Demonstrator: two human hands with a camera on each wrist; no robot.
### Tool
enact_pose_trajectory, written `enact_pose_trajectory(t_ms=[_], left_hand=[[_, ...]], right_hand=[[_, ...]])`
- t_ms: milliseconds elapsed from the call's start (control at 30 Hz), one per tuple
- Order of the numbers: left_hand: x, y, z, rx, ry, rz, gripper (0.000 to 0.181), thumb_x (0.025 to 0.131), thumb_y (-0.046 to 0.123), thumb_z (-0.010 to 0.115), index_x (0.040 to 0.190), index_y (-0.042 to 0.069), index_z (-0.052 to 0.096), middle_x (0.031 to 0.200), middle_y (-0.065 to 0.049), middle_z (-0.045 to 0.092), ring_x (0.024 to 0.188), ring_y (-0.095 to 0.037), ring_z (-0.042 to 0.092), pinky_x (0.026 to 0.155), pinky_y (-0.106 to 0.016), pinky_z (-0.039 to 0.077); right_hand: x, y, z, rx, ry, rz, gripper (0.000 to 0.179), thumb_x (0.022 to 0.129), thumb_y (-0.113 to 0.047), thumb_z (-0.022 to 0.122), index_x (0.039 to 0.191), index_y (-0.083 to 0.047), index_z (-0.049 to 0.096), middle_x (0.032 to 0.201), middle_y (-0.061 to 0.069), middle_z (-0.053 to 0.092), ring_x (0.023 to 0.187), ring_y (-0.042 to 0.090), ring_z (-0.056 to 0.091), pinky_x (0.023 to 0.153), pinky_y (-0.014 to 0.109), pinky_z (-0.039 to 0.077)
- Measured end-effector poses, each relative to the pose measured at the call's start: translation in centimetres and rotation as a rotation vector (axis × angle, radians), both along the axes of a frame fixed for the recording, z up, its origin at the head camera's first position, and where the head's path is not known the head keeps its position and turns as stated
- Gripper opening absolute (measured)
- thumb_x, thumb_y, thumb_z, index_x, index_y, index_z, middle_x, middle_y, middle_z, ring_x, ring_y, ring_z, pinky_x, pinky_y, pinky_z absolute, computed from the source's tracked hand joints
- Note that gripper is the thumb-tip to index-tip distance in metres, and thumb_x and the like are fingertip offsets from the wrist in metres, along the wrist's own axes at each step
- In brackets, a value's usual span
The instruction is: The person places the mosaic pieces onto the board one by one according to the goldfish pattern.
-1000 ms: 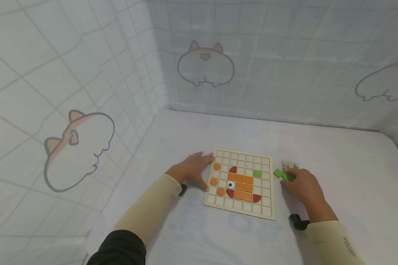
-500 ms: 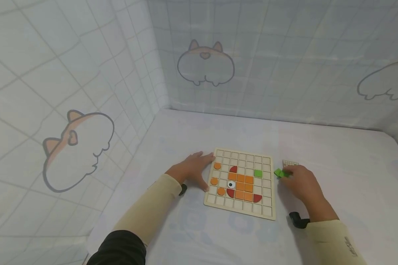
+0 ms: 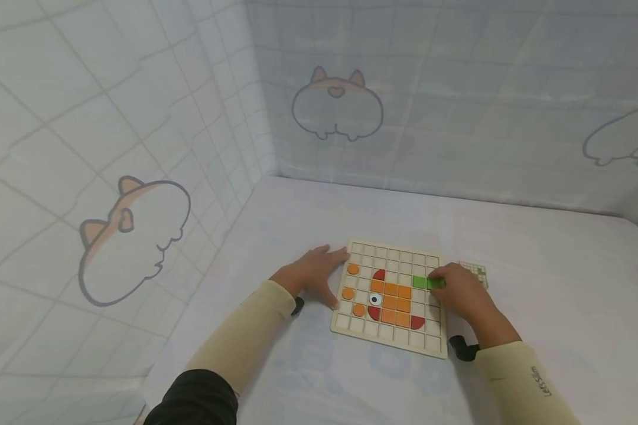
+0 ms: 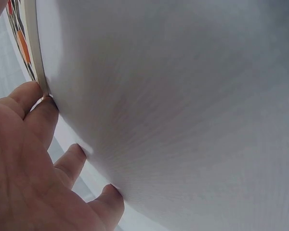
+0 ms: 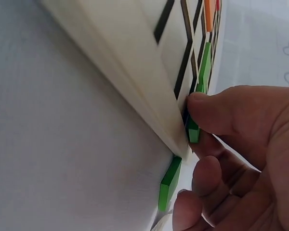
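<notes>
A square wooden grid board (image 3: 364, 334) lies on the white surface with orange square tiles (image 3: 390, 302), red quarter-round pieces, orange discs (image 3: 353, 269) and a white eye piece (image 3: 375, 299) in its cells. My left hand (image 3: 313, 273) rests at the board's left edge, thumb and fingers spread and touching it. My right hand (image 3: 464, 297) pinches a green square tile (image 5: 194, 133) over the right side of the board, beside a green tile (image 3: 419, 281) lying in a cell. In the right wrist view, another green tile (image 5: 169, 185) lies off the board, just past its edge.
A small patterned card (image 3: 478, 271) lies right of the board, partly hidden by my right hand. White cloth walls with grid lines and printed animal outlines (image 3: 337, 109) rise at the back and left of the surface.
My right hand has moved left from the loose green tiles by the card, bringing one onto the board's right side. My left hand stays at the board's edge.
</notes>
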State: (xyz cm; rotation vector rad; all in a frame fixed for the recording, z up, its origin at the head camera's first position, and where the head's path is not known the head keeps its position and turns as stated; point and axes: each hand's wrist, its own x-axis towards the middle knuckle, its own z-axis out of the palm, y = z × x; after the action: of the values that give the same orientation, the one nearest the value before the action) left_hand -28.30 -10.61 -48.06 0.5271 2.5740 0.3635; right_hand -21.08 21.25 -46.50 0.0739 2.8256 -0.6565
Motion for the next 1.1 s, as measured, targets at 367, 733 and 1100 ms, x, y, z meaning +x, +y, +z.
enact_pose_trajectory(t_ms=[367, 733, 1100], left_hand=[[0.0, 0.1, -0.1, 0.001, 0.003, -0.004, 0.126, 0.057, 0.051, 0.097, 0.160, 0.045, 0.025, 0.168, 0.023, 0.017, 0.160, -0.023, 0.007, 0.124, -0.060, 0.021], [-0.1, 0.2, 0.1, 0.000, -0.002, 0.008, 0.125, 0.057, 0.050, 0.097, 0.159, 0.045, 0.025, 0.168, 0.023, 0.017, 0.160, -0.023, 0.006, 0.124, -0.061, 0.021], [0.0, 0.1, 0.0, -0.008, -0.002, 0.006, 0.125, 0.057, 0.051, 0.097, 0.159, 0.044, 0.026, 0.169, 0.021, 0.018, 0.160, -0.024, 0.007, 0.125, -0.060, 0.019]], right_hand=[[0.1, 0.2, 0.0, 0.021, 0.003, 0.037, 0.038, 0.089, -0.014, 0.074, 0.125, -0.004, 0.070, 0.131, 0.025, 0.060, 0.121, 0.044, 0.055, 0.101, 0.062, 0.048], [0.2, 0.4, -0.1, 0.019, 0.030, 0.054, 0.040, 0.090, -0.015, 0.073, 0.128, -0.006, 0.069, 0.132, 0.023, 0.061, 0.123, 0.044, 0.055, 0.101, 0.063, 0.048], [0.9, 3.1, 0.8, 0.026, 0.024, -0.110, 0.049, 0.092, -0.016, 0.062, 0.137, 0.002, 0.058, 0.142, 0.033, 0.050, 0.129, 0.050, 0.049, 0.099, 0.064, 0.047]])
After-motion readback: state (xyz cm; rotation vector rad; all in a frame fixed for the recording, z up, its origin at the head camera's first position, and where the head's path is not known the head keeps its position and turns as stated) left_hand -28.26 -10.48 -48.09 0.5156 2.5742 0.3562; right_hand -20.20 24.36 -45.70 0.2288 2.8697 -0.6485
